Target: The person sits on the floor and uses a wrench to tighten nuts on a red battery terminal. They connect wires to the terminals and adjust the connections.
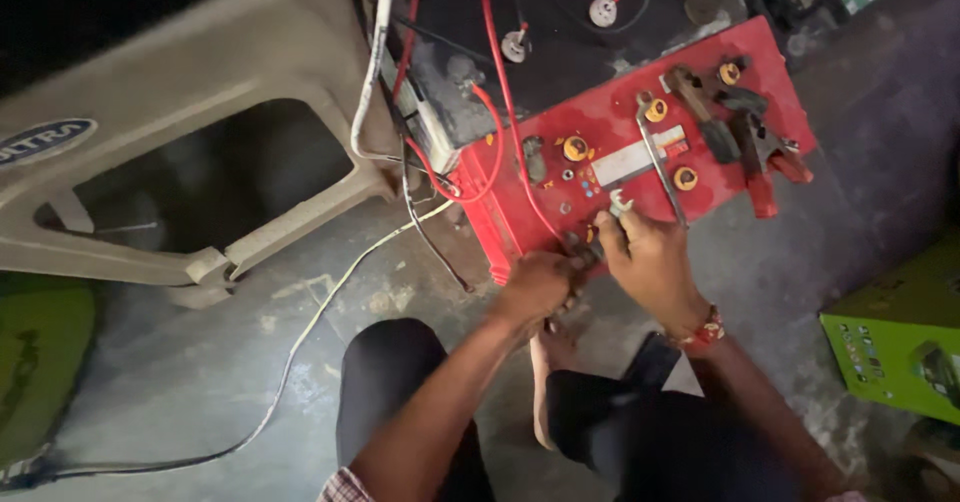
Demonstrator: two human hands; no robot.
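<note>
Head view: red battery (640,162) on the concrete floor, seen from above a squatting person. Left hand (535,284) clenched at the battery's near corner, apparently around a terminal clamp (580,249), though the grip itself mostly hidden. Right hand (650,262) pinching a small open-ended spanner (620,203) just above that corner.

Likely risk: spanner slipping and bridging a terminal to the long spanner (660,157) lying loose across the battery top, judging by how near they sit. Red cable (500,72) trailing over the battery's far edge, liable to snag a wrist. Pliers (765,152) on the battery's right end. Grey plastic stool (200,92) left of the battery; green box (895,337) to its right; white wire (300,342) across the floor.
</note>
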